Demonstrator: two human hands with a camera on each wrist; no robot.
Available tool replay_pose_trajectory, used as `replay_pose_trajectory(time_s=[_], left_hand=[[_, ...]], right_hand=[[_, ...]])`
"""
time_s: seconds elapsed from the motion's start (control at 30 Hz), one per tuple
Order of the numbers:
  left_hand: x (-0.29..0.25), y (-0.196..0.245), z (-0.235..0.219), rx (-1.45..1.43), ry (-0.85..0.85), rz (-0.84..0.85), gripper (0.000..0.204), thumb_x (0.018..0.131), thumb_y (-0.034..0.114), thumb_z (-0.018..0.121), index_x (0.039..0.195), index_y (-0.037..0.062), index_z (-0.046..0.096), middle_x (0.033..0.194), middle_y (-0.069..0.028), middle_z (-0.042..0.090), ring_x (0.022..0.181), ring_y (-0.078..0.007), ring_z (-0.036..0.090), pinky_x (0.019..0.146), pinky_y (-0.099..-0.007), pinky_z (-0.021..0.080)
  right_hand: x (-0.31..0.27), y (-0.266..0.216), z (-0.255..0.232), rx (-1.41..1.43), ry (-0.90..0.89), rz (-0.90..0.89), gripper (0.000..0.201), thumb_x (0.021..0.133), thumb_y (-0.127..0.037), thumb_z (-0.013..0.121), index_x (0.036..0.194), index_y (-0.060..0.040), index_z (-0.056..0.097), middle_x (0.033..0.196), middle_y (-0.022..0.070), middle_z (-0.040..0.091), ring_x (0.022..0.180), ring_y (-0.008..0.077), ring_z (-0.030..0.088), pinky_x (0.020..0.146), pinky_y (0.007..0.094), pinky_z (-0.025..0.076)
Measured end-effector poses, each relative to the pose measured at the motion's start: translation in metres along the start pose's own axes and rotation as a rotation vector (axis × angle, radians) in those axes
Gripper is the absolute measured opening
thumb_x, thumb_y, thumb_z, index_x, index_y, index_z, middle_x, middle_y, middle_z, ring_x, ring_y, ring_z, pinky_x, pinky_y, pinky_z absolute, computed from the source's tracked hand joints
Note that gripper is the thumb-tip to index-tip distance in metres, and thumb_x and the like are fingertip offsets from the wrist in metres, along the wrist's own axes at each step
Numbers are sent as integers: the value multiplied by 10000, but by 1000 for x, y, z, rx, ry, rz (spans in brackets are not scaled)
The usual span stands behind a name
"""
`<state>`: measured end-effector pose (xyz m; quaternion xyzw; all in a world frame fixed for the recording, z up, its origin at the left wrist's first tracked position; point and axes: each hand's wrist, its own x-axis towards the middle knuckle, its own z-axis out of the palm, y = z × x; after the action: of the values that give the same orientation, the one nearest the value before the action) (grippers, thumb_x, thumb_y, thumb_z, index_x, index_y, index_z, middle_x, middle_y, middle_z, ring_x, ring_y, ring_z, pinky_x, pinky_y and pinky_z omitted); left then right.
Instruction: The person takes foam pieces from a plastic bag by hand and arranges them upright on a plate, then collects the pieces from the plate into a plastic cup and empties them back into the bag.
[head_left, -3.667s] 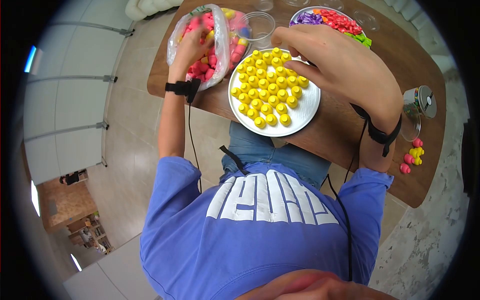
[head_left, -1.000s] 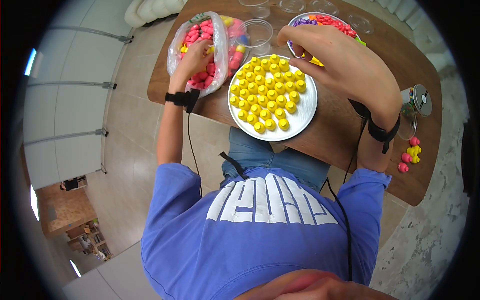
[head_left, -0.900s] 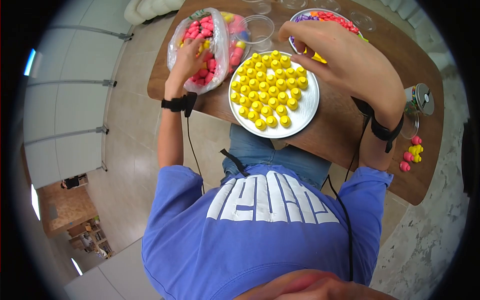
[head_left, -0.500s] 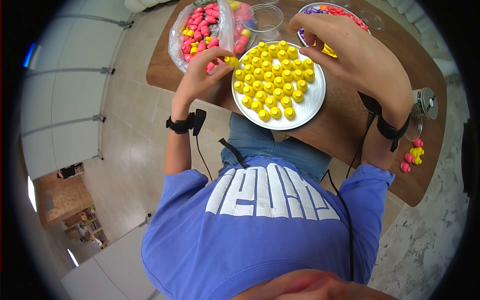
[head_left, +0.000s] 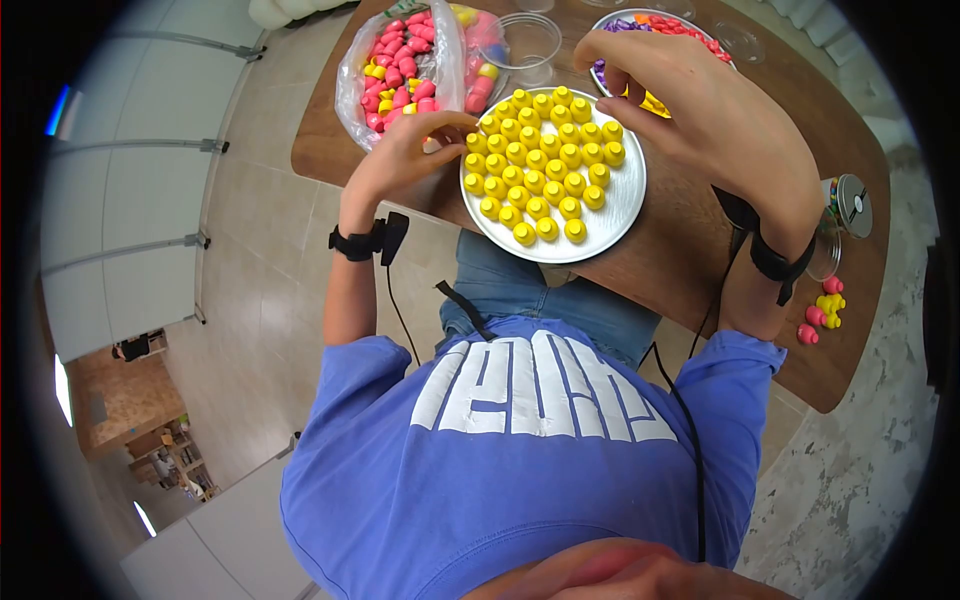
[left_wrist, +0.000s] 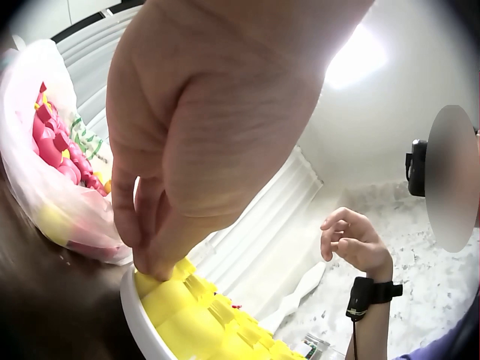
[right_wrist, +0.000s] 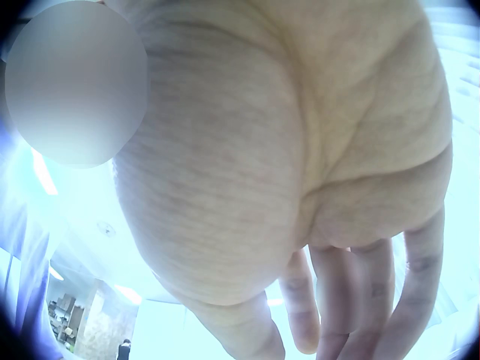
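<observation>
My left hand (head_left: 408,152) is at the left rim of a round white plate (head_left: 625,205), its thumb and fingers around a yellow bottle-shaped piece (head_left: 476,143). In the left wrist view the fingertips of the left hand (left_wrist: 217,127) meet a yellow piece (left_wrist: 154,289) just inside the rim. Many similar yellow pieces (head_left: 536,182) stand upright in rows on the plate. My right hand (head_left: 700,100) hangs beyond the plate's right side, fingers loosely bent, holding nothing. The right wrist view shows the palm of the right hand (right_wrist: 300,150) and its hanging fingers.
A clear plastic bag (head_left: 350,90) of pink and yellow pieces lies at the back left. Beside it are clear containers (head_left: 525,42). Another plate holds red pieces (head_left: 690,28) and other colours. A lidded jar (head_left: 853,205) and loose pieces (head_left: 816,316) are at the right.
The left hand dipped into the bag, came out with a yellow piece and moved right and slightly down to the plate's left edge. The right hand has stayed about where it was.
</observation>
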<state>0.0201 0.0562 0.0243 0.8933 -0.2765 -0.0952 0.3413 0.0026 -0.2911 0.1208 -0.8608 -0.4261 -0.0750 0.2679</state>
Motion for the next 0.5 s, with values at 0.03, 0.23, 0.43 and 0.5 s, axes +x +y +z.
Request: replay_pose_trajectory(time_s=[0.03, 0.23, 0.43, 0.5], left_hand=[[2, -1, -5, -41, -10, -15, 267, 918, -1, 704, 1185, 5, 703, 1033, -96, 748, 918, -180, 709, 854, -301, 568], [43, -74, -49, -167, 332, -75, 230, 953, 20, 642, 1167, 2, 723, 1065, -114, 755, 971, -181, 722, 874, -307, 572], [116, -112, -51, 371, 421, -32, 256, 922, 137, 685, 1128, -6, 739, 1101, -173, 748, 1002, -315, 727, 915, -381, 561], [144, -147, -48, 363, 414, 173, 308, 903, 195, 712, 1137, -5, 730, 1125, -188, 729, 1060, -373, 697, 932, -424, 547]], right_hand=[[-1, 1, -1, -3, 4, -11, 312, 916, -66, 691, 1206, -64, 575, 950, 114, 626, 881, 273, 635, 792, 393, 510], [-3, 2, -3, -20, 40, 0, 306, 928, -84, 690, 1211, -61, 574, 951, 109, 625, 890, 281, 632, 809, 396, 510], [-5, 8, 6, -65, 122, -35, 320, 924, -90, 700, 1216, -53, 576, 956, 115, 638, 914, 293, 644, 814, 406, 510], [-8, 9, 4, -84, 135, -19, 329, 924, -96, 702, 1226, -56, 577, 962, 117, 642, 931, 298, 649, 825, 412, 512]])
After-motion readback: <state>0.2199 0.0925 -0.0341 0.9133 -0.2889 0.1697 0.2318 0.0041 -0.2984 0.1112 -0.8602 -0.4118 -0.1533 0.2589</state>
